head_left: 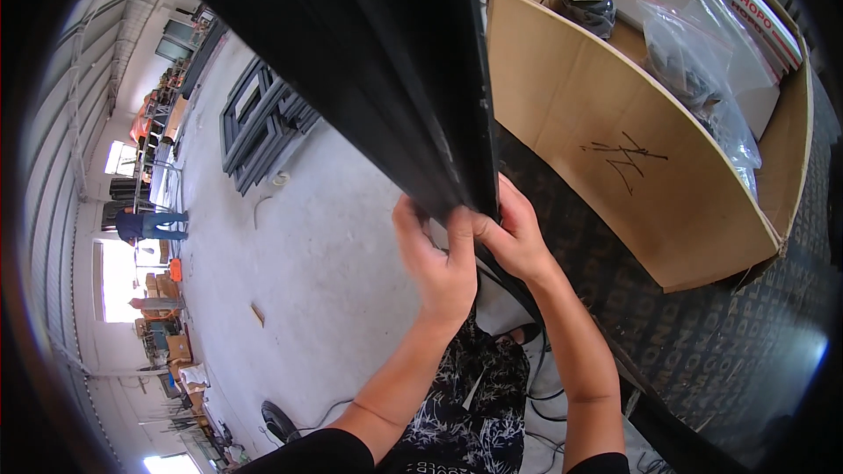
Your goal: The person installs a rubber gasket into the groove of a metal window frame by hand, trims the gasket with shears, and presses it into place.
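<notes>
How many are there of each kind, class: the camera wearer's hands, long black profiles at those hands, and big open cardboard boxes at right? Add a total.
Hands: 2 (left hand, right hand)
Long black profile: 1
Big open cardboard box: 1
Total: 4

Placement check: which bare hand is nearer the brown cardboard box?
The right hand, at the right edge of the long black profile; the left hand sits farther from the box.

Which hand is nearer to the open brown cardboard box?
Right: the right hand is left of the box, at the long black profile; the left hand, also at it, is farther left.
</notes>
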`<control>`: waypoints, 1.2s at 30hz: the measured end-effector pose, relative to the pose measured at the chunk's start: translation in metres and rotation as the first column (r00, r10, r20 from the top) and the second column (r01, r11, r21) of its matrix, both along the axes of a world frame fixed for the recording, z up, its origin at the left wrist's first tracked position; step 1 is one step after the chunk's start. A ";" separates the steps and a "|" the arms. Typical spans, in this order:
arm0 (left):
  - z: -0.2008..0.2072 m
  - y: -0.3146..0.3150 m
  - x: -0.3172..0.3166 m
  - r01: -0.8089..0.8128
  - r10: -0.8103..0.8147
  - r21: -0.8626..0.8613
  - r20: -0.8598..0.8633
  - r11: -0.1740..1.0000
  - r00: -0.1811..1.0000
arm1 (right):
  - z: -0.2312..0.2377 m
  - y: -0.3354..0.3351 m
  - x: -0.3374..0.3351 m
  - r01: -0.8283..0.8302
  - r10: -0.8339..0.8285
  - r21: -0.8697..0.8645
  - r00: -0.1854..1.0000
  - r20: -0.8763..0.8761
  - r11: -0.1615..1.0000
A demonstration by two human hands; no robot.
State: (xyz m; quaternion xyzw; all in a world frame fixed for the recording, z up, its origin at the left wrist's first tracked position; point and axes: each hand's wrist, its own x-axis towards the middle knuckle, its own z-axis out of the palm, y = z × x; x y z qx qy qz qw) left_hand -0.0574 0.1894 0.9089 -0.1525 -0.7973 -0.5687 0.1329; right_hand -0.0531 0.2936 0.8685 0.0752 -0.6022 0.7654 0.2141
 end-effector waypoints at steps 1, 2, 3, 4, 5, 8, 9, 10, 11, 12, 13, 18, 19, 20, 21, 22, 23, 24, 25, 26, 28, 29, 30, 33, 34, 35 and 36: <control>-0.004 0.001 0.000 -0.002 0.002 0.003 0.001 1.000 1.000 | -0.003 -0.001 -0.001 0.042 -0.042 0.032 0.999 -0.003 0.999; -0.007 0.002 0.000 -0.015 0.015 0.027 -0.004 1.000 1.000 | -0.005 -0.003 -0.001 0.087 -0.087 0.047 0.996 -0.001 0.995; -0.010 0.001 -0.001 -0.029 0.030 0.040 -0.005 0.999 1.000 | -0.007 -0.006 -0.003 0.105 -0.105 0.040 0.994 -0.001 0.994; -0.011 0.001 -0.002 -0.030 0.030 0.040 -0.014 0.999 0.999 | -0.009 -0.007 -0.005 0.103 -0.103 0.043 0.995 -0.009 0.994; -0.012 0.000 -0.002 -0.028 0.029 0.046 -0.023 0.999 0.999 | -0.010 -0.008 -0.006 0.109 -0.109 0.045 0.994 -0.014 0.993; -0.015 -0.003 -0.002 -0.001 0.002 0.104 -0.012 0.995 1.000 | -0.016 -0.006 -0.007 0.111 -0.108 0.084 0.994 -0.032 0.990; -0.016 -0.004 -0.002 0.014 -0.018 0.157 0.023 0.988 1.000 | -0.019 -0.005 -0.006 0.095 -0.093 0.110 0.995 -0.022 0.989; -0.017 -0.005 -0.001 0.022 -0.024 0.156 0.009 0.987 1.000 | -0.022 -0.004 -0.004 0.106 -0.102 0.122 0.994 -0.043 0.987; -0.019 -0.006 0.000 0.027 -0.029 0.161 0.014 0.987 0.999 | -0.024 -0.004 -0.002 0.054 -0.052 0.072 0.998 -0.028 0.996; -0.022 -0.006 0.001 0.027 -0.033 0.167 0.035 0.986 0.999 | -0.028 -0.004 -0.001 0.001 -0.001 0.014 1.000 -0.005 1.000; -0.025 -0.006 0.002 0.030 -0.034 0.170 0.020 0.985 0.999 | -0.030 -0.005 0.001 -0.032 0.034 -0.064 0.999 0.029 0.997; -0.045 0.001 0.001 -0.069 0.068 -0.007 -0.114 0.998 0.991 | -0.044 -0.011 -0.002 0.019 -0.019 -0.018 1.000 0.007 1.000; -0.047 0.002 -0.001 -0.069 0.067 -0.008 -0.116 0.998 0.991 | -0.046 -0.012 -0.004 0.054 -0.054 0.011 0.998 -0.014 0.998; -0.048 0.002 -0.001 -0.080 0.078 -0.010 -0.133 0.997 0.988 | -0.047 -0.014 -0.005 0.088 -0.088 0.016 0.996 -0.016 0.996; -0.048 0.001 0.000 -0.086 0.082 -0.023 -0.147 0.996 0.986 | -0.048 -0.016 -0.005 0.092 -0.091 0.009 0.996 -0.004 0.996; -0.047 0.001 0.000 -0.094 0.089 -0.028 -0.153 0.995 0.984 | -0.050 -0.016 -0.006 0.090 -0.090 -0.002 0.996 -0.004 0.996; -0.045 -0.001 0.000 -0.061 0.060 -0.007 -0.126 0.998 0.990 | -0.051 -0.016 -0.006 0.103 -0.102 0.021 0.994 -0.025 0.995; -0.044 -0.003 0.001 -0.032 0.033 0.022 -0.086 0.999 0.996 | -0.052 -0.015 -0.005 0.111 -0.110 0.046 0.994 -0.027 0.993; -0.042 -0.004 0.002 -0.026 0.027 0.012 -0.100 1.000 0.995 | -0.053 -0.014 -0.005 0.119 -0.117 0.040 0.992 -0.046 0.992; -0.041 -0.005 0.003 -0.013 0.017 0.083 -0.054 0.996 0.998 | -0.054 -0.013 -0.003 0.111 -0.107 0.053 0.992 -0.065 0.992; -0.040 -0.007 0.005 0.000 0.003 0.160 -0.018 0.987 1.000 | -0.056 -0.011 -0.002 0.104 -0.098 0.071 0.991 -0.093 0.992; -0.040 -0.007 0.006 -0.006 0.007 0.099 -0.019 0.995 1.000 | -0.057 -0.011 0.000 0.077 -0.075 0.027 0.996 -0.050 0.997; -0.041 -0.008 0.007 0.008 -0.007 0.045 -0.013 0.999 1.000 | -0.058 -0.011 0.002 0.052 -0.053 -0.023 0.999 -0.008 0.998; -0.049 -0.008 0.008 -0.023 0.024 0.032 -0.001 0.999 1.000 | -0.062 -0.012 0.001 0.064 -0.065 -0.022 0.998 -0.024 0.998; -0.051 -0.008 0.008 -0.029 0.029 0.031 -0.001 0.999 1.000 | -0.063 -0.013 0.001 0.050 -0.050 -0.005 0.998 -0.034 0.999; -0.054 -0.008 0.007 -0.051 0.050 -0.012 -0.054 0.999 0.997 | -0.064 -0.016 0.000 0.073 -0.073 -0.004 0.997 -0.016 0.997; -0.056 -0.009 0.007 -0.075 0.069 -0.060 -0.090 0.995 0.994 | -0.065 -0.019 0.000 0.096 -0.096 -0.010 0.995 0.014 0.995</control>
